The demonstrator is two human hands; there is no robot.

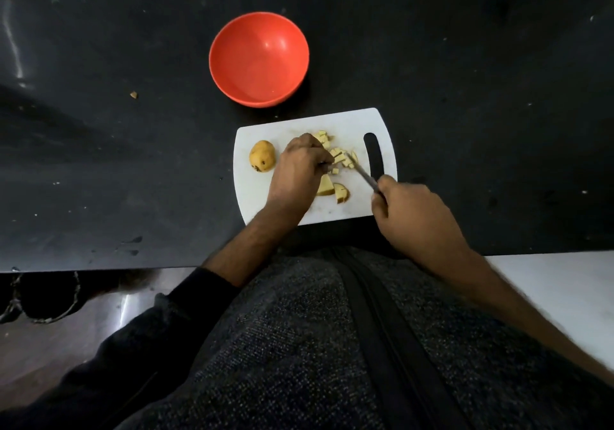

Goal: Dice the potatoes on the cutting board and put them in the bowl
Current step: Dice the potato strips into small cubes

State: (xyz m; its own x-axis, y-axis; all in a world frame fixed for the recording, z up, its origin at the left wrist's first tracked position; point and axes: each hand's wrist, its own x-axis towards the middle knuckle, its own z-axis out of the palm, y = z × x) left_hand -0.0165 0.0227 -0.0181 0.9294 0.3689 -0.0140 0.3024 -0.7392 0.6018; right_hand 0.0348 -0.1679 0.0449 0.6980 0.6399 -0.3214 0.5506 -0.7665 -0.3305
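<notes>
A white cutting board lies on the black counter. On its left end sits a whole potato. Several diced potato pieces are scattered near the board's middle, and two larger cut chunks lie nearer me. My left hand is curled over the potato pieces, fingertips pressing on them; what lies under it is hidden. My right hand grips the handle of a knife, whose blade reaches into the diced pieces. The red bowl stands beyond the board and holds nothing.
The black counter stretches wide to both sides. A small potato scrap lies on it at the left. The counter's front edge runs just below the board, with my dark sweater under it.
</notes>
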